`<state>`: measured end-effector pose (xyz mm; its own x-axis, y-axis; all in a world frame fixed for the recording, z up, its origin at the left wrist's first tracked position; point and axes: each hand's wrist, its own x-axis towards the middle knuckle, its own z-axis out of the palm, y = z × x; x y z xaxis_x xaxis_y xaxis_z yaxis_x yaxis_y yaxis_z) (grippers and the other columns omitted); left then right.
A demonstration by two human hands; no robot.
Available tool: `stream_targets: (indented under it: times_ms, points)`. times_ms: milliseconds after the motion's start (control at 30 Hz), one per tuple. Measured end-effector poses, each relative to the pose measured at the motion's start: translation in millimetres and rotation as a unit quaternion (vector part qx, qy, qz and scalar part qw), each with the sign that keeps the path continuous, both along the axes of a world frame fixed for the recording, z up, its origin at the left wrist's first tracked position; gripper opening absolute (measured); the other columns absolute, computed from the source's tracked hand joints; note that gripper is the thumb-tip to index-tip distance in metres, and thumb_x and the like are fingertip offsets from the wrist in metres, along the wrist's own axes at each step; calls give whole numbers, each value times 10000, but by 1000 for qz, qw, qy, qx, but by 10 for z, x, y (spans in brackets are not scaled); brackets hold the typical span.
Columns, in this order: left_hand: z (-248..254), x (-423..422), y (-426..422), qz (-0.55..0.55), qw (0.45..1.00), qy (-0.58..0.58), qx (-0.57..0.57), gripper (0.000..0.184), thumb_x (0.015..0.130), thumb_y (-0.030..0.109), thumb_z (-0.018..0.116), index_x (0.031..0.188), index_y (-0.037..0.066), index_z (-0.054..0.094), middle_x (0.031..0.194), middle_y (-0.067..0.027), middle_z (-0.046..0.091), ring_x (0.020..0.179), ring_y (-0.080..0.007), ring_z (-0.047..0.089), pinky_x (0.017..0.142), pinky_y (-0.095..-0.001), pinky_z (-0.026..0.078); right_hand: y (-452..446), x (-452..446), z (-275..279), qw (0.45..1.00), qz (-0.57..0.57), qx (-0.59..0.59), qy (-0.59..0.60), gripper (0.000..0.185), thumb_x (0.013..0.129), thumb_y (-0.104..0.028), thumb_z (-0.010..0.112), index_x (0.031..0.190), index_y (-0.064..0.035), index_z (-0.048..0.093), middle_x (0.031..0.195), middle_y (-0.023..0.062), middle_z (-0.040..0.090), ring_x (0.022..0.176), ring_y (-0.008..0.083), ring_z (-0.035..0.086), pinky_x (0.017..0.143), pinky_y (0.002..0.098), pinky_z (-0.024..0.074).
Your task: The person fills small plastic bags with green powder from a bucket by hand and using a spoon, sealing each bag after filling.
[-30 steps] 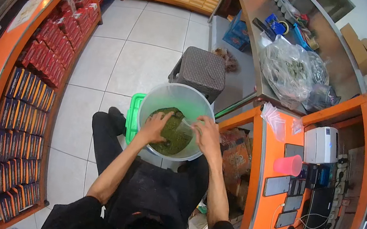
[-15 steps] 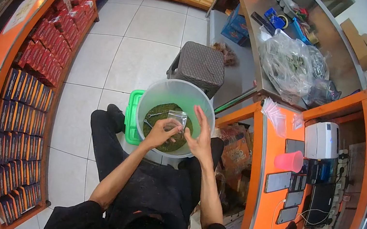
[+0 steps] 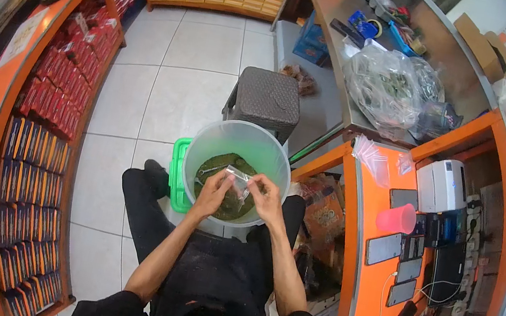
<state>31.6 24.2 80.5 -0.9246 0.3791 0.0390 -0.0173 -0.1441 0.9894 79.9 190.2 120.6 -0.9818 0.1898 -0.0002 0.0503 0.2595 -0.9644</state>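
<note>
A small clear plastic bag [image 3: 238,183] is stretched between my two hands above a translucent round tub [image 3: 244,131]. My left hand [image 3: 212,195] pinches the bag's left side. On its right side, near the top edge, the fingers of my right hand [image 3: 266,202] are closed. Below them, loose green-brown shredded material [image 3: 220,162] covers the tub's bottom. A metal spoon-like tool [image 3: 210,171] lies on it, partly hidden behind my left hand.
A green lid or crate [image 3: 178,175] lies left of the tub, with a grey woven stool [image 3: 265,100] beyond it. The orange desk at right bears a pink cup [image 3: 397,218], phones and more clear bags [image 3: 374,160]. Shelves of packs [image 3: 35,167] line the left.
My right hand, earlier spread with its fingers raised, has come down and closed on the bag. The bag has tilted between both hands. The camera view has shifted slightly.
</note>
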Motion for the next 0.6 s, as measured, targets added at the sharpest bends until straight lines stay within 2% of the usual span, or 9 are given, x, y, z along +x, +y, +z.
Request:
stream_targets:
  times_ms: [67, 100, 133, 167, 233, 267, 367, 467, 600]
  points:
    - [-117, -15, -39, -17, 1000, 5, 2, 282, 1040, 258, 517, 1011, -2, 621, 782, -24, 639, 732, -91, 571, 705, -272, 458, -15, -12, -95, 999, 10, -39, 24, 166, 968, -172, 618, 879, -32, 606, 727, -46, 533, 660, 40, 451, 600, 236, 361]
    - [-52, -44, -34, -27, 1000, 4, 3, 279, 1039, 254, 519, 1005, -2, 624, 776, -21, 639, 716, -90, 561, 684, -273, 454, -3, -1, -82, 999, 3, -38, 29, 166, 968, -172, 618, 879, -32, 606, 727, -46, 533, 660, 40, 451, 600, 236, 361]
    - [117, -13, -18, -30, 998, -7, 51, 273, 1020, 223, 539, 924, -9, 647, 731, -12, 628, 665, -81, 527, 623, -279, 429, 9, 10, -69, 999, 17, -28, 30, 163, 961, -172, 625, 876, -34, 609, 730, -45, 537, 659, 41, 451, 595, 239, 359]
    - [73, -38, -23, -35, 998, -3, 51, 273, 1020, 223, 539, 924, -9, 647, 731, -12, 628, 665, -81, 527, 623, -279, 429, 22, 14, -55, 999, 32, -17, 30, 159, 954, -172, 631, 873, -36, 613, 733, -45, 542, 659, 41, 450, 589, 241, 357]
    - [64, -70, -74, -7, 997, 41, -67, 277, 991, 184, 555, 832, -21, 652, 684, -3, 611, 626, -76, 504, 587, -280, 403, 31, 18, -9, 999, 31, -6, 36, 133, 940, -155, 632, 877, -38, 626, 712, -43, 538, 644, 44, 452, 578, 243, 356]
    - [58, -73, -92, -7, 996, 30, -87, 294, 987, 144, 546, 740, -7, 590, 711, 6, 575, 687, -82, 510, 632, -277, 411, 27, 23, 14, 999, 37, -12, 16, 127, 934, -147, 631, 880, -32, 629, 697, -44, 533, 632, 47, 451, 572, 244, 358]
    - [-13, -133, -133, -30, 993, 67, -91, 275, 968, 171, 569, 786, -25, 635, 615, -9, 544, 596, -77, 464, 566, -291, 381, -21, 17, 127, 999, 44, -17, -12, 115, 909, -122, 645, 872, -13, 639, 667, -32, 546, 608, 54, 457, 558, 250, 373]
    - [-108, -130, -119, -26, 991, 100, -82, 272, 965, 171, 565, 781, -21, 623, 597, -22, 524, 578, -81, 447, 552, -302, 371, -12, 8, 34, 998, 48, -4, 41, 134, 892, -114, 675, 843, 8, 644, 690, 6, 606, 599, 59, 489, 543, 263, 393]
    - [-15, -124, -159, -58, 991, 82, -87, 306, 1004, 142, 523, 751, -17, 588, 704, -7, 580, 654, -84, 500, 622, -277, 412, -49, 14, 133, 997, 61, 16, 46, 144, 898, -125, 673, 855, 9, 643, 677, 5, 608, 590, 63, 496, 535, 271, 400]
